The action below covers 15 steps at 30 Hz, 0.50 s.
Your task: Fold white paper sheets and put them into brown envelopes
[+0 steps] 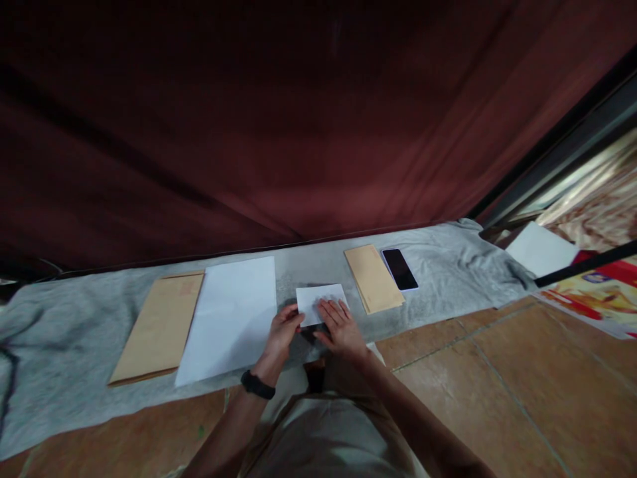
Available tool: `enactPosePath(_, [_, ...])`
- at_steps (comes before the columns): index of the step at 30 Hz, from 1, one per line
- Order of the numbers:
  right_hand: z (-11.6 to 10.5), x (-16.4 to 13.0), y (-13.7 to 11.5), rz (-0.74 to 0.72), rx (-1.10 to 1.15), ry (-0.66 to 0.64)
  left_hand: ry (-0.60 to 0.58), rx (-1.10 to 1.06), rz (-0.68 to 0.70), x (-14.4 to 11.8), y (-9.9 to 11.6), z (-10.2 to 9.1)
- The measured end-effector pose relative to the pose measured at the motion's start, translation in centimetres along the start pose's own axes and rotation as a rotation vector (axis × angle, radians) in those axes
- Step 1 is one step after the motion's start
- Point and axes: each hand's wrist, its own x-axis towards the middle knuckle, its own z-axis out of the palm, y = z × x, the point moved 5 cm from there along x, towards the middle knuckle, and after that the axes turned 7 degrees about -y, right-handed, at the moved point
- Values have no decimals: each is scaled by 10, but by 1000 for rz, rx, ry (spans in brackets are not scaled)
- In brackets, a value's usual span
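Note:
A small white piece of paper, seemingly folded (309, 297), lies on the grey cloth in front of me. My left hand (285, 325) pinches its left edge between thumb and fingers. On its right part my right hand (339, 326) rests flat, fingers stretched out over the surface. To the left is a larger stack of white paper (233, 312), its near edge close to the cloth's front. Brown envelopes (159, 325) lie beyond that stack. Right of my hands sit smaller brown envelopes (373, 275).
A phone (400, 269) with a dark screen lies by the smaller envelopes. Grey cloth (448, 272) covers the long surface, with a dark red curtain (318, 166) behind. A tiled floor (472, 378) runs along the front. At far right are a white sheet (542, 249) and a colourful printed package (597, 292).

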Motion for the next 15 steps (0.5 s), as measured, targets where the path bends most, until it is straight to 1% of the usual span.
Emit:
enactPosePath(3, [0,8,-15,18,-4,-5,-16,-73,13,-8,6,3])
enactPosePath(5, [-9,15,-17,67,48,19,-32,-176,-3,-11,8,4])
enactPosePath(6, [-16,19,-16,95,113,44,-43,-226,-19,-11,9,5])
enactPosePath(8, [-29,26,-13,170,350,126,-59,-288,-75,-11,8,7])
enactPosePath(10, [-37,31,-8,291,692,245,-39,-317,-143,-11,3,9])
enactPosePath(12, [-34,34,-5,429,1026,366,-26,-348,-189,-12,-2,15])
enactPosePath(13, [-30,35,-6,482,1161,410,-41,-357,-181,-13,-3,19])
enactPosePath(15, [-19,35,-10,550,1343,468,-81,-349,-105,-14,-1,27])
